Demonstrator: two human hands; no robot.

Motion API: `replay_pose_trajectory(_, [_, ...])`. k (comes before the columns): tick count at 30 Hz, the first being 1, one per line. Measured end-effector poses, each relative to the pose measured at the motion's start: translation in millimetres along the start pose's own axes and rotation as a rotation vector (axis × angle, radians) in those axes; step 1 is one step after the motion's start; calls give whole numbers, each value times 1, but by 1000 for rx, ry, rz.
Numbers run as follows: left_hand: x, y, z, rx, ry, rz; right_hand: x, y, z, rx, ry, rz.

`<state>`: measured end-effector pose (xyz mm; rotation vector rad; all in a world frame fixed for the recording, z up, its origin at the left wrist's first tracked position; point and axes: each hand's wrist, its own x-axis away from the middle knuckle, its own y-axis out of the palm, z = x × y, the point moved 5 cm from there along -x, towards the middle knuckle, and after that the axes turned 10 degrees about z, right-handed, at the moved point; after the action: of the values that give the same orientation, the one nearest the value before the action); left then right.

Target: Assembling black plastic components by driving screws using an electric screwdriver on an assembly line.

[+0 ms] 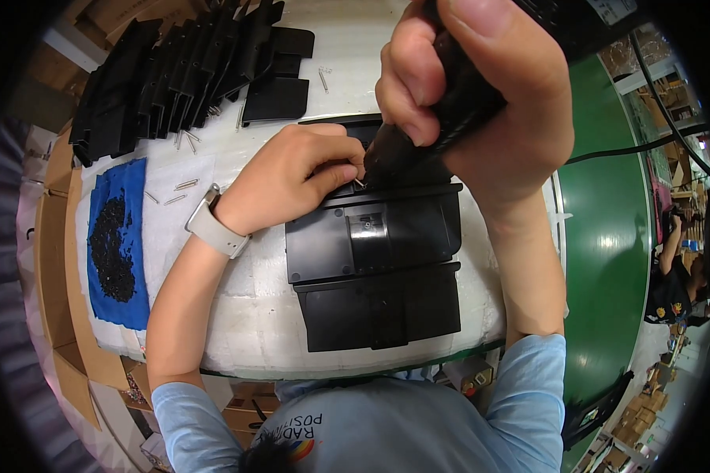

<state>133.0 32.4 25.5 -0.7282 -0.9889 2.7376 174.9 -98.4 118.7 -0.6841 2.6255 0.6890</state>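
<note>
My right hand [481, 102] is wrapped round a black corded power screwdriver [457, 102], its nose slanting down to the left. Beside that nose my left hand [304, 169] is closed in a pinch, low over a black plastic panel [418, 175]. A small shiny bit of metal shows under the fingertips; whether the fingers grip it is hidden. Nearer to me lies a second black panel [410, 232] with a recessed middle. A third, plain black panel [335, 315] lies closest to the table's front edge.
Several black plastic parts [189, 71] stand in a leaning row at the back left. Thin metal pins [185, 184] lie loose nearby. A blue cloth [130, 244] holds a heap of small black pieces [114, 252]. Rightward is a green surface [607, 260], with a black cable [631, 148] above.
</note>
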Motion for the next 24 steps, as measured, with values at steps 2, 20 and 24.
replay_pose_trajectory(2, [-1,-3,4,-14,-7,-21,1,1,0,1,13,3])
replay_pose_trajectory(20, [4,1,-1,35,41,39,4,21,10,9,144,2])
replay_pose_trajectory(24, [6,0,-2,14,39,46,7,28,10,11,173,-5])
